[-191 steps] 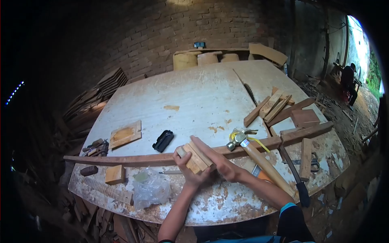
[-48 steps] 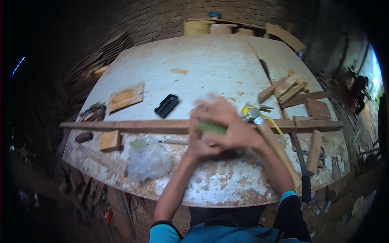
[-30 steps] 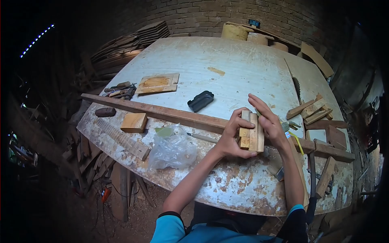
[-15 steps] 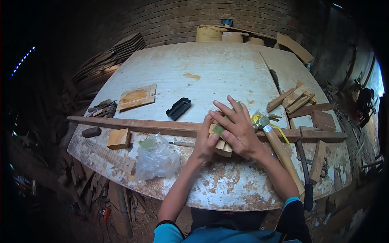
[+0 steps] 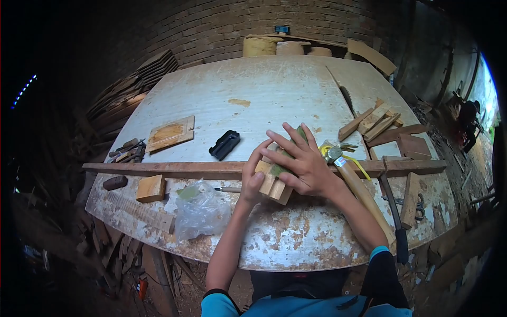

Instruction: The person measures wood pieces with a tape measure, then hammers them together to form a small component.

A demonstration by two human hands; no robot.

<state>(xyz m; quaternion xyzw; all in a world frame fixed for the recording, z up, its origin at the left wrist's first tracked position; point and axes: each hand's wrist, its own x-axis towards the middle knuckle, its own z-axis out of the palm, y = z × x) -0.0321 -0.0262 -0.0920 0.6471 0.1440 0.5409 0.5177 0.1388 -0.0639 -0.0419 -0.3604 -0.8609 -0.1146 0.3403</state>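
Observation:
A small light wooden block (image 5: 277, 190) with a groove in its near end is between my hands, close to the long wooden bar. My left hand (image 5: 254, 171) grips the block's left side, thumb toward me. Over its top lies my right hand (image 5: 305, 166), fingers spread and pressing a green sheet (image 5: 278, 169) onto the wood. Part of the sheet shows between the fingers; the rest is covered. Just right of my right hand is a hammer (image 5: 354, 186). A pencil-like tool (image 5: 228, 189) lies left of my left hand.
The long bar (image 5: 200, 169) crosses the table (image 5: 274, 248). Left are a plastic bag (image 5: 198, 219), a wooden block (image 5: 151, 188), a framed wood panel (image 5: 170, 134) and a black case (image 5: 225, 145). Right are wood offcuts (image 5: 378, 123), scissors (image 5: 420, 207) and a dark-handled tool (image 5: 393, 211).
The whole view has shifted slightly. More of the block's near end shows below my hands, and my right hand's fingers have shifted over the green sheet.

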